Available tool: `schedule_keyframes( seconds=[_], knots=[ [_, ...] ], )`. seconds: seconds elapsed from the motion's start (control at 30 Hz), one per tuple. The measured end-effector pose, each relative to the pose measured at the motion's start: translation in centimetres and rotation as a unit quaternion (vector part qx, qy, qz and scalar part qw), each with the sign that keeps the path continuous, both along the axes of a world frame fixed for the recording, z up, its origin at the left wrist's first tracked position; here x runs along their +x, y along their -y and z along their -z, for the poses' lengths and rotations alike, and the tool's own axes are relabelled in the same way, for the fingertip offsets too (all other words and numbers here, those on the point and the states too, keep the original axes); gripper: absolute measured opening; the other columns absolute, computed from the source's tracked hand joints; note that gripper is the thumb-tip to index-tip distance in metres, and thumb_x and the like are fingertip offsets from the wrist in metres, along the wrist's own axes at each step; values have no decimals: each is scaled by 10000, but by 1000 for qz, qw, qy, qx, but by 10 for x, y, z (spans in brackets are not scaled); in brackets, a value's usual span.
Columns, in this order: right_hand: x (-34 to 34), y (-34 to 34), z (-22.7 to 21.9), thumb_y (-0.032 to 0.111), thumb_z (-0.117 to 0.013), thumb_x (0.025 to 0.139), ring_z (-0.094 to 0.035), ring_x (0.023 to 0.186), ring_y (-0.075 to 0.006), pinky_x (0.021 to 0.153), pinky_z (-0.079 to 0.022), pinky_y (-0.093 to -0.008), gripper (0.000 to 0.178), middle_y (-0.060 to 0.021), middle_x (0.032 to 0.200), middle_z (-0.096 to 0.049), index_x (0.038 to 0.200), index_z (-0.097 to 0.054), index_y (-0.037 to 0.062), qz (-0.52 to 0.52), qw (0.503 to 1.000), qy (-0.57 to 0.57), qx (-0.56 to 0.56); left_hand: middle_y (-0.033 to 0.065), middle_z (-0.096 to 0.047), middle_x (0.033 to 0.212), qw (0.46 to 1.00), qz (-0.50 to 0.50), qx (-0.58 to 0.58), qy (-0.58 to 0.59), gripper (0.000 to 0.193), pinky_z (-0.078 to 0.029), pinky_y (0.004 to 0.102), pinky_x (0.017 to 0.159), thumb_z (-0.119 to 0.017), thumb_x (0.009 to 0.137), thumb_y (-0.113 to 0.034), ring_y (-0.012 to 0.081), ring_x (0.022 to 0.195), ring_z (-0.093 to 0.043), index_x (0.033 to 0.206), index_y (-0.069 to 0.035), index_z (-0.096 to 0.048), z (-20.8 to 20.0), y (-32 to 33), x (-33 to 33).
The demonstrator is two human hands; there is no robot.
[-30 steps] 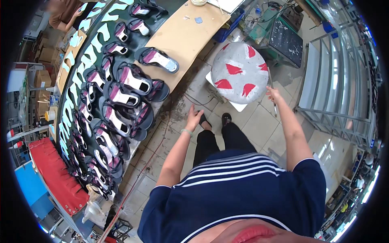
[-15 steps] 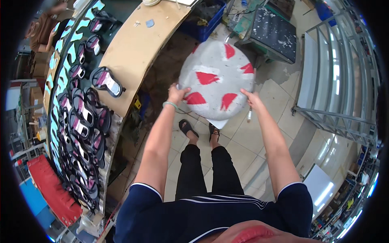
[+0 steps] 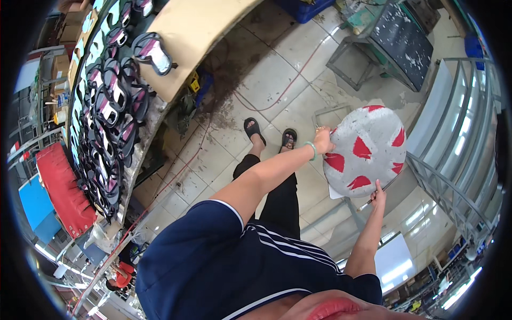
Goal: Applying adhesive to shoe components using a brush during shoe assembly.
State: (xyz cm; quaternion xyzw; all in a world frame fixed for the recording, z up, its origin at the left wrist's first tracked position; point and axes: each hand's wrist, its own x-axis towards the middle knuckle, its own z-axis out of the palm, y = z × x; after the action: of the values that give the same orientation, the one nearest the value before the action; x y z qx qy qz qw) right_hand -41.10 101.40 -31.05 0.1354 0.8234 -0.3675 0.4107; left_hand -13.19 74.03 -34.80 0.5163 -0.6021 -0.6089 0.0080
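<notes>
Out to my right I carry a round grey board (image 3: 344,140) with scuffed white marks and several red, roughly triangular patches spread over its face. My left hand (image 3: 323,141) is closed on its left rim. My right hand (image 3: 378,195) grips the near rim, thumb on top and the fingers mostly hidden beneath. A thin stick, perhaps a brush (image 3: 364,206), pokes out beside the right hand; whether that hand holds it too cannot be made out. A white corner of something flat (image 3: 335,193) shows under the board's near left edge.
On my left, a long curved workbench (image 3: 200,24) bears piles of black and purple sandals (image 3: 114,96). A metal rack (image 3: 453,176) stands beyond the board on the right. A black-topped table (image 3: 401,45) and a small metal frame (image 3: 333,114) are ahead. A red hose (image 3: 274,101) crosses the tiles.
The board has swung from in front of me to my right, both hands still on it. My body and view have turned, and the bench and rack appear shifted.
</notes>
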Motion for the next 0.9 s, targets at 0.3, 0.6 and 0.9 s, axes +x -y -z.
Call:
schedule_keyframes(
  seconds=[0.3, 0.6, 0.9],
  knots=[
    [-13, -76, 30, 423, -785, 745, -373, 407, -97, 351, -271, -244, 409, 35, 547, -410, 745, -515, 117, 112, 992, 50, 25, 252, -536, 1237, 967, 220, -71, -107, 722, -408, 411, 1006, -731, 688, -189, 378, 1183, -495, 1324, 0, -446, -1, -11, -9],
    [-17, -86, 42, 455, -795, 719, -380, 408, -93, 350, -267, -223, 425, 33, 555, -426, 793, -555, 112, 85, 995, 37, 46, 220, -662, 948, 978, 142, -140, 61, 507, -490, 429, 840, -592, 779, -134, 392, 935, -610, 1261, -9, -492, -20, 38, 147],
    [-2, -64, 58, 464, -802, 702, -392, 424, -116, 365, -310, -269, 595, -7, 578, -468, 976, -550, 0, 131, 986, -53, 86, 244, -657, 890, 972, 211, -55, 84, 472, -500, 437, 790, -579, 778, -129, 384, 875, -633, 1228, 5, -521, -37, 85, 173]
  ],
)
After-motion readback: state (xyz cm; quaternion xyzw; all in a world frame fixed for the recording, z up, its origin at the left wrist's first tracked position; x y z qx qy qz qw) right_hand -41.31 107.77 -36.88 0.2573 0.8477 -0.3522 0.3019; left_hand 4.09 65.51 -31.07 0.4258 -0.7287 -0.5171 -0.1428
